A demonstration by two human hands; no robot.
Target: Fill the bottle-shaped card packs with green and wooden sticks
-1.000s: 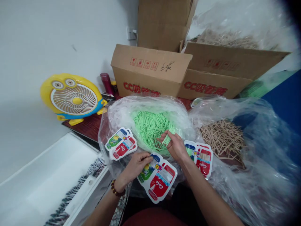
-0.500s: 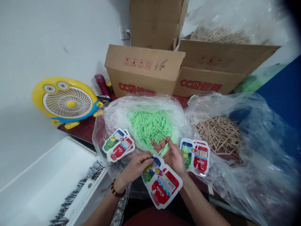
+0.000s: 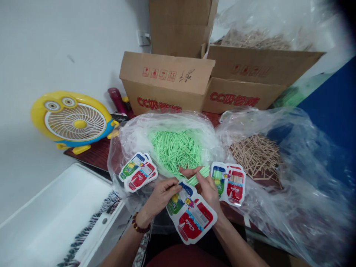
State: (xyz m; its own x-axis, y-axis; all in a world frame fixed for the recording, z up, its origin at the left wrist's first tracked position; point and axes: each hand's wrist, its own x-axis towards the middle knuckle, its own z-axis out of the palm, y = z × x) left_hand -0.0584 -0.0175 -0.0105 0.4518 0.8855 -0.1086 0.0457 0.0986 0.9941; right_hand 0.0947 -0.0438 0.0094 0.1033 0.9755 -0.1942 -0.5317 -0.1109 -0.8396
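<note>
My left hand (image 3: 164, 193) pinches the top edge of a bottle-shaped printed pouch (image 3: 191, 215), which has a green lemon half and a red Cola half with see-through windows. In my right hand (image 3: 208, 187) is a small bundle of thin green sticks (image 3: 200, 175), its fingers closed round them just above the pouch. Behind the hands, a heap of the same green sticks (image 3: 176, 150) lies in a clear plastic bag (image 3: 136, 129). More pouches (image 3: 138, 172) are stacked to the left. Another stack of pouches (image 3: 236, 185), with sticks showing in the windows, rests beside my right hand.
A heap of brown sticks (image 3: 256, 155) lies on clear plastic (image 3: 300, 207) at the right. Cardboard boxes (image 3: 167, 85) stand at the back. A yellow fan (image 3: 79, 122) is at the left, above a white bin (image 3: 55, 200).
My right hand's fingers have closed round the green sticks, and the bundle has swung to point up and right. The pouch stays pinched in my left hand. The whole view has shifted slightly.
</note>
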